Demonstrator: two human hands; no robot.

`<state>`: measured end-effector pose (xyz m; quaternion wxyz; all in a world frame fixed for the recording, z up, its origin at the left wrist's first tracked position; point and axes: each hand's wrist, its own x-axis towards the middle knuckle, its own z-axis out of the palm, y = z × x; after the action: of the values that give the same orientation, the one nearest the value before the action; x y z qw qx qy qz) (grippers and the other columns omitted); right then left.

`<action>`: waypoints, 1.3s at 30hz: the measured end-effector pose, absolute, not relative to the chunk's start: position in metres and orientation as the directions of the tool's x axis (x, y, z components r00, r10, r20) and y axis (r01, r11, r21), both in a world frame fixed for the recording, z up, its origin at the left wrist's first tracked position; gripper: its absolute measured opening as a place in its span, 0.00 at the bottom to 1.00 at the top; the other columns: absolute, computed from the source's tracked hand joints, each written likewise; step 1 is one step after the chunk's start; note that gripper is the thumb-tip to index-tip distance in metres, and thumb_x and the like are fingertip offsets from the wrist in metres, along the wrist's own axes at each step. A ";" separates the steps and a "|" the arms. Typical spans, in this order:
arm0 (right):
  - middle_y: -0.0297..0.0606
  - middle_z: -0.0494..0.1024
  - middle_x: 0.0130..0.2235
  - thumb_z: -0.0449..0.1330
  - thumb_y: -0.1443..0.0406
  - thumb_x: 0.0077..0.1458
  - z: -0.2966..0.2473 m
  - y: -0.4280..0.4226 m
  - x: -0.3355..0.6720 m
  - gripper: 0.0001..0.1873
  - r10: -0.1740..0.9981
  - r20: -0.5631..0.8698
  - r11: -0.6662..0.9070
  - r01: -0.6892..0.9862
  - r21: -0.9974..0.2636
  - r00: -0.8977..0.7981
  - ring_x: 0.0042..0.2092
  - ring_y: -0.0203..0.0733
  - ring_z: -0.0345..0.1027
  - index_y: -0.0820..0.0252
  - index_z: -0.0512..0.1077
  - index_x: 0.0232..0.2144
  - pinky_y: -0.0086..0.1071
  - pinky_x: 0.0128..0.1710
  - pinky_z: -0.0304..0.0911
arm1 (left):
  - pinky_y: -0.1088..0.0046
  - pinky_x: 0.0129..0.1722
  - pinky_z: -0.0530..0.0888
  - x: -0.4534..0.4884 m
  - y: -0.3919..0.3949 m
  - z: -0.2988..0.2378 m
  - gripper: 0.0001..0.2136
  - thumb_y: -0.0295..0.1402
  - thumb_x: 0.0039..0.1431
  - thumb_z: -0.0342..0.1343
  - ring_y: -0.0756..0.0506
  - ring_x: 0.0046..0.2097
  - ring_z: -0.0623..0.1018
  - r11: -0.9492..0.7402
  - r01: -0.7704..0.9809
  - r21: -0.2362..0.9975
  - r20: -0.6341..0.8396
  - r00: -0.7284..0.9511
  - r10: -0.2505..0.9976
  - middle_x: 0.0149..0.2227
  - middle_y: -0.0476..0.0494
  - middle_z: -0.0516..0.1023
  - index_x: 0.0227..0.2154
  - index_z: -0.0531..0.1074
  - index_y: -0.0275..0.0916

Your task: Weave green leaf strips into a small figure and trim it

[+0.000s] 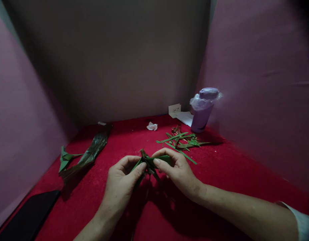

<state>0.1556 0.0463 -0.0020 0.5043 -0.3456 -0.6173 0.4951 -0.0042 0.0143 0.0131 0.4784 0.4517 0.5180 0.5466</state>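
Both hands meet over the red cloth [219,174] at the centre. My left hand [121,182] pinches the left end of a small folded piece of green leaf strips [149,162] between thumb and fingers. From the other side, my right hand [174,169] grips the same piece, its fingers curled over a strip. Loose strip ends hang down between the hands.
A pile of cut green strips [181,140] lies behind my right hand. A purple container wrapped in plastic [203,108] stands at the back right, beside white paper [182,115]. A crumpled white scrap [151,126] lies mid-back. Long leaves [86,155] lie left; a dark phone [29,216] front left.
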 end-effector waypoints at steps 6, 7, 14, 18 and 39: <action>0.32 0.75 0.33 0.61 0.65 0.52 -0.005 0.044 0.156 0.06 0.909 0.316 0.301 -0.097 -0.949 -0.273 0.34 0.35 0.69 0.58 0.72 0.35 0.29 0.35 0.65 | 0.79 0.30 0.73 -0.003 0.014 0.015 0.11 0.35 0.44 0.67 0.50 0.31 0.78 0.006 -0.057 0.998 -0.014 -0.136 0.991 0.30 0.46 0.82 0.32 0.77 0.37; 0.32 0.75 0.34 0.61 0.66 0.52 -0.006 0.044 0.156 0.07 0.904 0.329 0.319 -0.084 -0.944 -0.271 0.34 0.35 0.68 0.58 0.72 0.36 0.29 0.35 0.65 | 0.79 0.30 0.73 -0.003 0.014 0.015 0.11 0.35 0.44 0.67 0.50 0.30 0.78 0.010 -0.064 0.998 -0.019 -0.137 0.990 0.30 0.46 0.82 0.31 0.77 0.37; 0.33 0.73 0.34 0.59 0.69 0.53 -0.003 0.042 0.157 0.07 0.846 0.459 0.499 0.101 -0.861 -0.269 0.35 0.36 0.67 0.57 0.73 0.37 0.30 0.36 0.64 | 0.80 0.30 0.73 -0.002 0.013 0.017 0.12 0.35 0.43 0.67 0.50 0.31 0.78 0.028 -0.056 0.998 -0.036 -0.144 0.989 0.30 0.45 0.82 0.31 0.78 0.37; 0.34 0.72 0.32 0.58 0.71 0.53 -0.001 0.041 0.157 0.09 0.817 0.501 0.555 0.154 -0.817 -0.287 0.35 0.36 0.67 0.58 0.74 0.37 0.31 0.36 0.63 | 0.80 0.31 0.73 -0.001 0.013 0.017 0.12 0.35 0.42 0.68 0.50 0.31 0.78 0.036 -0.060 0.998 -0.044 -0.132 0.990 0.31 0.45 0.82 0.32 0.78 0.36; 0.39 0.69 0.37 0.61 0.56 0.54 0.004 0.037 0.163 0.19 0.645 0.678 0.752 0.132 -0.646 -0.354 0.38 0.42 0.64 0.59 0.70 0.45 0.37 0.38 0.63 | 0.74 0.38 0.75 -0.007 0.012 0.014 0.11 0.33 0.46 0.66 0.46 0.35 0.79 -0.075 -0.062 0.995 0.064 -0.158 0.985 0.34 0.45 0.82 0.35 0.78 0.37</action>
<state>0.1634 0.0372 0.0040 0.5117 -0.2477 -0.7836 0.2507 -0.0072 0.0122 0.0137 0.4583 0.4594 0.5026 0.5713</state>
